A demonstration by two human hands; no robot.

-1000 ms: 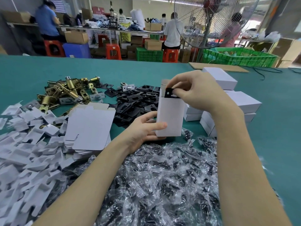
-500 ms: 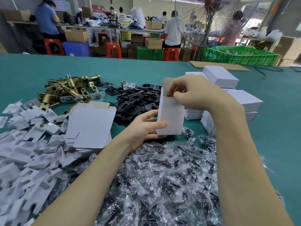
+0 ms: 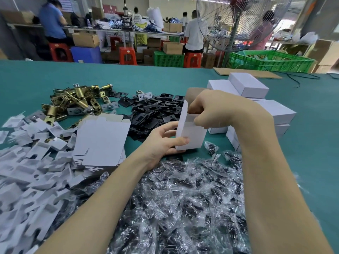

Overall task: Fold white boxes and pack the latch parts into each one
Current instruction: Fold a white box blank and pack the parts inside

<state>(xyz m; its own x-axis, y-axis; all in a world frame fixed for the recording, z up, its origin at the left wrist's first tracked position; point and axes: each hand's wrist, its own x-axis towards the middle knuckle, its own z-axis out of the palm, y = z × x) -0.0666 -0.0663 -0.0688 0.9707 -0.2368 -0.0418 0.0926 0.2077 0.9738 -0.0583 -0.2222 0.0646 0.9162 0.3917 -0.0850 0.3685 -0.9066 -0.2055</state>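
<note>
box (image 3: 189,133) stands gripped in our left hand (image 3: 163,142) while our right hand's (image 3: 214,109) curled fingers work inside its mouth; next, we judge, close the flap.

- Box (image 3: 189,133): white carton, upright on the worktop, top open with its brown-lined flap (image 3: 192,93) raised behind; held at its lower left and at its top edge.
- Flat blanks (image 3: 101,142): white unfolded cartons in a stack, left of the box.
- Black plates (image 3: 156,112): loose heap behind the box.
- Brass latches (image 3: 77,99): pile at far left.
- Bagged parts (image 3: 179,198): clear packets heaped in front.
- Closed boxes (image 3: 247,85): white, stacked to the right.
- Inserts (image 3: 27,171): white card pieces, heaped at left.
</note>
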